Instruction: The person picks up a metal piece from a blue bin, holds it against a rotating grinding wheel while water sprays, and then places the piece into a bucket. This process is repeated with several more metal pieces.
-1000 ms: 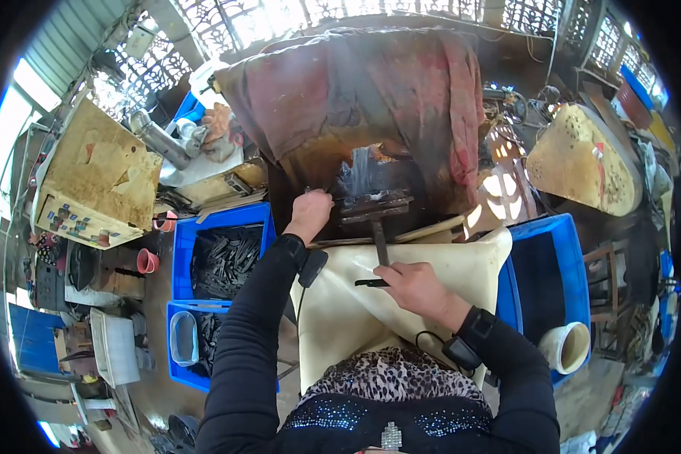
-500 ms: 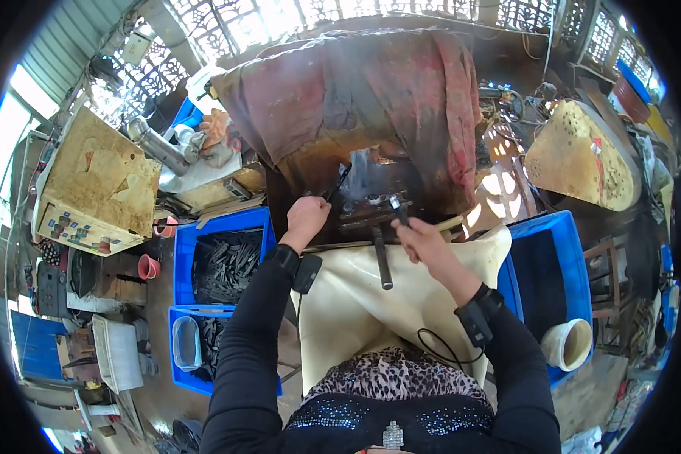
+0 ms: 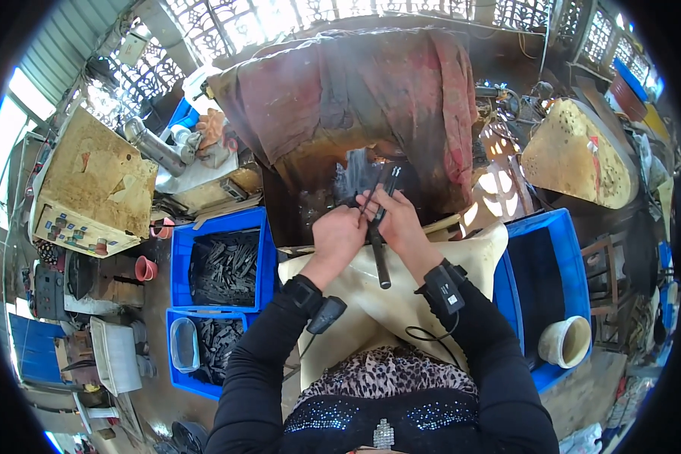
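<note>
My left hand (image 3: 339,237) and my right hand (image 3: 401,225) are close together in front of the draped machine. Closed in a fist, the left grips the end of a slender dark piece (image 3: 371,198) that slants up between the hands. Between its fingers the right pinches another slender dark piece (image 3: 391,181) with a shiny tip; the kind of either cannot be made out. Just below the hands a dark rod-like handle (image 3: 381,265) juts toward me. A whitish spray of water (image 3: 356,170) shows under the stained cloth (image 3: 371,83), behind the held pieces.
On the left, a blue crate (image 3: 268,261) holds many dark flat pieces, with a second blue crate (image 3: 204,387) nearer me. To the right are a blue bin (image 3: 575,257) and a whitish pot (image 3: 554,344). A cream apron sheet (image 3: 348,291) covers my lap.
My left hand has moved right and my right hand slightly left and up, so they now meet at the middle. The dark pieces are now side by side above the handle.
</note>
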A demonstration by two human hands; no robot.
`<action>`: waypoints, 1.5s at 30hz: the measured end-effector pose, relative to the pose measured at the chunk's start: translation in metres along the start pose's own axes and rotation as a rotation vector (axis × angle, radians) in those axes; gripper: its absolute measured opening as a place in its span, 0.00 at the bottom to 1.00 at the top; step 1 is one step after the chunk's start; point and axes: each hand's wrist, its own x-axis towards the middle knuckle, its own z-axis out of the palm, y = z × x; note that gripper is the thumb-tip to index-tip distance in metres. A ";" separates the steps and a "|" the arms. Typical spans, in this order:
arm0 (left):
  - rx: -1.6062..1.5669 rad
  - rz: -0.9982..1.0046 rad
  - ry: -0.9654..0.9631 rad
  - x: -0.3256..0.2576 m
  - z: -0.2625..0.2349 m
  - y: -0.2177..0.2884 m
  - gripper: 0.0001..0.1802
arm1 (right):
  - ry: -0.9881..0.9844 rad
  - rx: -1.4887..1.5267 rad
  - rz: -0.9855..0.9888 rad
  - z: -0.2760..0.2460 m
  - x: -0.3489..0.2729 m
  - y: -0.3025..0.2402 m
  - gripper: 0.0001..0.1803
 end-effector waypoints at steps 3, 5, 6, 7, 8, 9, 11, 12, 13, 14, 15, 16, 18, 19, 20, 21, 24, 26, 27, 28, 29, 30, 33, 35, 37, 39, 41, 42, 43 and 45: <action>0.039 0.008 -0.034 -0.003 -0.004 0.011 0.06 | -0.014 0.004 -0.046 -0.001 0.003 0.008 0.09; 0.061 0.009 -0.054 -0.005 -0.002 0.007 0.06 | -0.017 -0.035 -0.013 -0.005 0.008 0.008 0.09; -0.073 0.008 -0.150 -0.007 0.000 -0.002 0.07 | -0.018 -0.055 0.004 -0.008 0.011 0.008 0.09; -0.201 0.003 -0.242 -0.009 -0.001 -0.013 0.10 | -0.023 -0.052 0.012 -0.011 0.015 0.006 0.09; -0.330 -0.003 -0.334 -0.011 -0.003 -0.024 0.12 | -0.028 -0.144 0.019 -0.016 0.018 -0.001 0.09; -0.331 -0.005 -0.337 -0.009 -0.011 -0.027 0.12 | -0.026 -0.237 0.021 -0.027 0.023 -0.010 0.10; -0.962 -0.569 -0.439 0.001 -0.032 -0.029 0.18 | -0.016 -0.327 0.020 -0.050 0.031 -0.024 0.10; -0.962 -0.568 -0.440 0.005 -0.033 -0.036 0.18 | 0.063 -0.688 -0.185 -0.060 0.037 -0.027 0.11; -0.946 -0.594 -0.402 0.010 -0.028 -0.046 0.18 | 0.146 -1.046 -0.395 -0.072 0.042 -0.031 0.12; -0.924 -0.626 -0.349 0.012 -0.026 -0.060 0.19 | 0.132 -1.045 -0.394 -0.072 0.042 -0.032 0.12; -0.905 -0.656 -0.305 0.015 -0.018 -0.071 0.19 | 0.151 -1.249 -0.540 -0.075 0.040 -0.036 0.14; -0.905 -0.658 -0.304 0.018 -0.007 -0.081 0.19 | 0.172 -1.451 -0.691 -0.078 0.038 -0.039 0.15; -0.715 -0.478 -0.239 0.018 0.017 -0.108 0.21 | 0.178 -1.644 -0.843 -0.071 0.033 -0.038 0.17; -0.628 -0.385 -0.217 0.021 0.030 -0.116 0.23 | 0.192 -1.676 -0.798 -0.069 0.029 -0.037 0.16; -0.633 -0.385 -0.222 0.025 0.037 -0.118 0.23 | 0.209 -1.707 -0.755 -0.067 0.025 -0.037 0.16; -0.536 -0.280 -0.211 0.029 0.043 -0.121 0.23 | 0.224 -1.738 -0.712 -0.064 0.022 -0.037 0.16; -0.349 -0.065 -0.190 0.037 0.057 -0.117 0.23 | 0.258 -1.741 -0.733 -0.061 0.022 -0.037 0.16; -0.296 -0.038 -0.287 0.038 0.062 -0.116 0.23 | 0.272 -1.743 -0.744 -0.058 0.021 -0.036 0.16; -0.270 -0.025 -0.334 0.039 0.065 -0.115 0.23 | 0.271 -1.746 -0.740 -0.057 0.019 -0.035 0.15; -0.274 -0.024 -0.337 0.039 0.068 -0.114 0.23 | 0.268 -1.749 -0.736 -0.056 0.017 -0.035 0.15; -0.292 -0.015 -0.344 0.040 0.069 -0.113 0.23 | 0.264 -1.751 -0.731 -0.055 0.016 -0.035 0.15; -0.310 -0.006 -0.350 0.040 0.071 -0.113 0.23 | 0.266 -1.753 -0.729 -0.055 0.016 -0.035 0.15; -0.286 0.051 -0.361 0.041 0.071 -0.115 0.24 | 0.283 -1.776 -0.720 -0.053 0.016 -0.036 0.15; -0.198 0.147 -0.363 0.042 0.069 -0.117 0.25 | 0.290 -1.781 -0.706 -0.051 0.015 -0.035 0.14; -0.170 0.186 -0.367 0.043 0.069 -0.117 0.25 | 0.296 -1.787 -0.683 -0.050 0.014 -0.034 0.14; -0.110 0.261 -0.371 0.045 0.070 -0.118 0.25 | 0.300 -1.793 -0.680 -0.050 0.014 -0.034 0.14; -0.105 0.245 -0.389 0.043 0.070 -0.119 0.25 | 0.306 -1.804 -0.673 -0.050 0.015 -0.033 0.14; -0.102 0.229 -0.405 0.042 0.072 -0.119 0.24 | 0.310 -1.805 -0.678 -0.050 0.016 -0.033 0.14; -0.098 0.213 -0.421 0.042 0.073 -0.120 0.24 | 0.308 -1.812 -0.669 -0.051 0.017 -0.032 0.14; -0.093 0.218 -0.428 0.045 0.074 -0.124 0.24 | 0.305 -1.824 -0.654 -0.050 0.018 -0.031 0.14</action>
